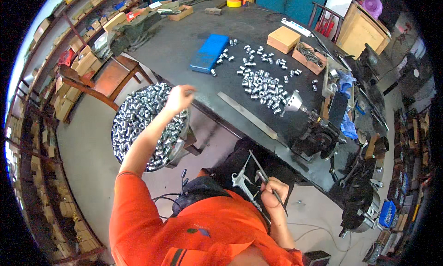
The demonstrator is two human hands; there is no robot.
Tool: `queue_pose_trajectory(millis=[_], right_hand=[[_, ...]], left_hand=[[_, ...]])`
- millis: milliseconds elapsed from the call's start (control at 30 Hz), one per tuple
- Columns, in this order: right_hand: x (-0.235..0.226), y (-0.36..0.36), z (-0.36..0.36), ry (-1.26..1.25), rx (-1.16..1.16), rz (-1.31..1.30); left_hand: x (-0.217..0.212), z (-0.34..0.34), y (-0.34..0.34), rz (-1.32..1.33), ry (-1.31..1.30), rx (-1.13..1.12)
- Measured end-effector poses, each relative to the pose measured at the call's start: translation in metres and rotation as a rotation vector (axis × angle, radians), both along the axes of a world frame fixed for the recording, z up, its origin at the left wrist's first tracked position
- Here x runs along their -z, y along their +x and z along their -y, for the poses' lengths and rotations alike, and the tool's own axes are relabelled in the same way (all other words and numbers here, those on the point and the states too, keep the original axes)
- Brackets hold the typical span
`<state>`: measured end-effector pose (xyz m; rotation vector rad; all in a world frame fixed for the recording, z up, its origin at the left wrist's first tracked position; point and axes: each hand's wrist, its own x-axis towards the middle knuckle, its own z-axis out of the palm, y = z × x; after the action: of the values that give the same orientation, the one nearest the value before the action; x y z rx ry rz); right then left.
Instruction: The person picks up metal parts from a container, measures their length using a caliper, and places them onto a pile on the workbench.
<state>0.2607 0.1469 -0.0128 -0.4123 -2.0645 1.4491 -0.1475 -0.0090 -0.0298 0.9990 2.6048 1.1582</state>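
My left hand [181,99] is over the right rim of a round tub [185,137] heaped with small metal sleeves [138,113]. Its fingers are curled together; whatever they may hold is too small to make out. Low in front of my body, my right hand [275,192] grips a slim pen-shaped tool [262,173] with a dark tail, its thin tip pointing up and left. Close beside that tool is a silver air blow gun [243,182], with its nozzle angled upward. On the dark workbench [184,40] lies a loose pile of similar metal sleeves [263,87].
A blue flat box [209,53], a long flat file [247,111] and a silver cone-shaped chuck [293,102] on a dark machine occupy the bench. Wooden boxes [283,39] stand farther back. A wooden chair [108,79] is left of the bench; loaded shelves [41,197] line the left side.
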Motion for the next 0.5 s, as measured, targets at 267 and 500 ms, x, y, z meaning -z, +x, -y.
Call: queue_pose_trajectory(millis=[267,500], right_hand=[[0.011,-0.004,0.001,-0.017,-0.111,-0.020],[0.004,0.005,0.003,0.013,-0.045,0.053]], left_hand=[[0.048,0.033,-0.032,-0.289,-0.524,-0.356],[0.045,0.008,-0.022,-0.173,-0.466,-0.273]])
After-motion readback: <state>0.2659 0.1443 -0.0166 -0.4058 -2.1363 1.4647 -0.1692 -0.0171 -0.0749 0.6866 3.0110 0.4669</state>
